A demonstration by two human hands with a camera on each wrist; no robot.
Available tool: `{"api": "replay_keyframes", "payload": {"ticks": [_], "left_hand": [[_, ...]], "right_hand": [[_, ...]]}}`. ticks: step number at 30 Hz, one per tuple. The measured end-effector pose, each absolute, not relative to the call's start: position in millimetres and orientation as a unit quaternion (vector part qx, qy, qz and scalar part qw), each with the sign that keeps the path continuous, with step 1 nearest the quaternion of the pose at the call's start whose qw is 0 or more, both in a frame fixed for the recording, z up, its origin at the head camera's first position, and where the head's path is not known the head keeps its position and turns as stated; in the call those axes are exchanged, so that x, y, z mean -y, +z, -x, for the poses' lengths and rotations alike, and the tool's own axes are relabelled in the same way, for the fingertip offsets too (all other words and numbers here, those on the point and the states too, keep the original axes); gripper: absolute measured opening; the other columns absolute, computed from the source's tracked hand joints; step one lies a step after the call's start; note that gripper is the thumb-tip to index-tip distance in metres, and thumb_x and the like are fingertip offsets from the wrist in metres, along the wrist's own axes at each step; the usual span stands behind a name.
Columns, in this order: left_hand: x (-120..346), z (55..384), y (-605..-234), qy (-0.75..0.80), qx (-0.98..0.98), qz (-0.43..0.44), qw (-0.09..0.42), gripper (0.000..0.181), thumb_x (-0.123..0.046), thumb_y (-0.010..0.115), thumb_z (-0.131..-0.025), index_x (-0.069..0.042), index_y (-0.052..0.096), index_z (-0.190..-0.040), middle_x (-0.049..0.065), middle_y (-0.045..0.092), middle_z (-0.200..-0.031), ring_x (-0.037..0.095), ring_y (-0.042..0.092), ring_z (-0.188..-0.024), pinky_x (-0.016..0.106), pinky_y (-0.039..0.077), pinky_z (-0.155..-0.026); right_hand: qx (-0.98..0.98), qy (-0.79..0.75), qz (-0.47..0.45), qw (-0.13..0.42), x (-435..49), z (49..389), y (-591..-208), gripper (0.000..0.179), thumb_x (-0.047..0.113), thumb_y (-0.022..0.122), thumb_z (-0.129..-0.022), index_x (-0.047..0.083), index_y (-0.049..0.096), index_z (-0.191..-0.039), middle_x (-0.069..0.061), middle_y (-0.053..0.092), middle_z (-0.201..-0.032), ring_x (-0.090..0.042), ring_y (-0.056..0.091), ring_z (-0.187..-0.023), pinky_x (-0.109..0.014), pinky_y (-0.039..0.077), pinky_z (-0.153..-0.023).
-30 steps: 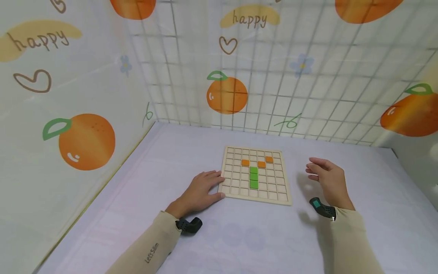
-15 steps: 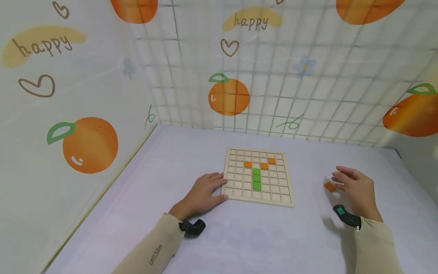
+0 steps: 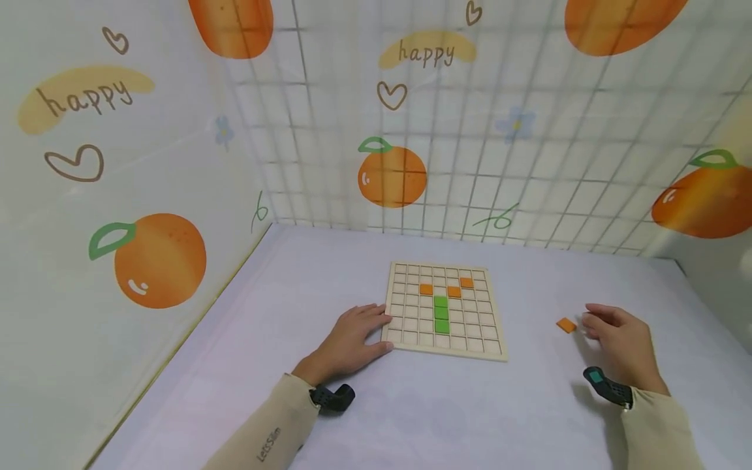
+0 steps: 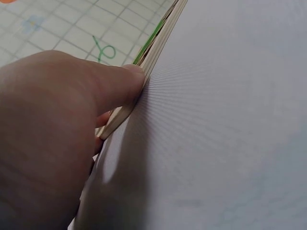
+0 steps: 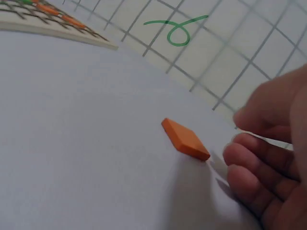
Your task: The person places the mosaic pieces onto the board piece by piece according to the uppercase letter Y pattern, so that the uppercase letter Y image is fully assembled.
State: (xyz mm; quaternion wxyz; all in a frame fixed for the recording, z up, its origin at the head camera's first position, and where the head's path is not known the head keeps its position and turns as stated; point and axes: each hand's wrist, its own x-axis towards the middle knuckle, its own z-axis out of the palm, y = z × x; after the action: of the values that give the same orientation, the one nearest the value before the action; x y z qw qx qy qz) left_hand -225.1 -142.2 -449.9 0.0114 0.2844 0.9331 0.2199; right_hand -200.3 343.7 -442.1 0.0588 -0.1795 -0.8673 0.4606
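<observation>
A pale wooden grid board (image 3: 405, 336) lies flat on the table in the head view. On it sit several orange tiles (image 3: 425, 289) and a short column of green tiles (image 3: 441, 312). My left hand (image 3: 346, 343) rests at the board's left side, fingers extended over the edge and thumb at the near-left corner. In the left wrist view the thumb (image 4: 122, 84) presses on the board's edge (image 4: 160, 45). To the right of the board, a loose orange tile (image 3: 566, 325) lies on the table. My right hand (image 3: 623, 343) holds nothing, fingers loosely bent just right of that tile (image 5: 186, 140).
A white table surface (image 3: 470, 411) surrounds the board. Behind it stands a grid-lined curtain (image 3: 329, 130) printed with oranges, and another printed sheet (image 3: 59, 261) closes the left side. Black wrist straps (image 3: 608, 388) sit on both arms.
My right hand has moved right, away from the board, and a loose orange tile now shows apart from its fingers. The left hand stays at the board. The head view has tilted slightly.
</observation>
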Motion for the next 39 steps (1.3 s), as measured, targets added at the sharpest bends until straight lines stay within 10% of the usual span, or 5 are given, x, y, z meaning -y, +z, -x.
{"api": "replay_keyframes", "payload": {"ticks": [17, 39], "left_hand": [[137.0, 239.1, -438.8, 0.207, -0.933, -0.295, 0.003, 0.058, -0.049, 0.058, -0.098, -0.018, 0.052, -0.148, 0.0, 0.037, -0.159, 0.021, 0.028, -0.147, 0.046, 0.021, -0.119], [141.9, 228.0, -451.9, 0.221, -0.934, -0.279, -0.002, 0.058, -0.047, 0.062, -0.096, -0.018, 0.054, -0.146, 0.001, 0.04, -0.157, 0.023, 0.03, -0.147, 0.049, 0.022, -0.118]], "right_hand": [[0.923, 0.367, 0.111, 0.023, -347.6, 203.6, -439.7, 0.056, 0.033, 0.056, -0.103, -0.005, 0.048, -0.142, -0.03, 0.053, -0.134, -0.044, 0.051, -0.118, -0.054, 0.05, -0.089], [0.945, 0.321, 0.055, 0.019, -337.3, 199.5, -439.4, 0.047, 0.029, 0.063, -0.099, -0.005, 0.062, -0.13, -0.029, 0.058, -0.124, -0.042, 0.053, -0.11, -0.052, 0.048, -0.083]]}}
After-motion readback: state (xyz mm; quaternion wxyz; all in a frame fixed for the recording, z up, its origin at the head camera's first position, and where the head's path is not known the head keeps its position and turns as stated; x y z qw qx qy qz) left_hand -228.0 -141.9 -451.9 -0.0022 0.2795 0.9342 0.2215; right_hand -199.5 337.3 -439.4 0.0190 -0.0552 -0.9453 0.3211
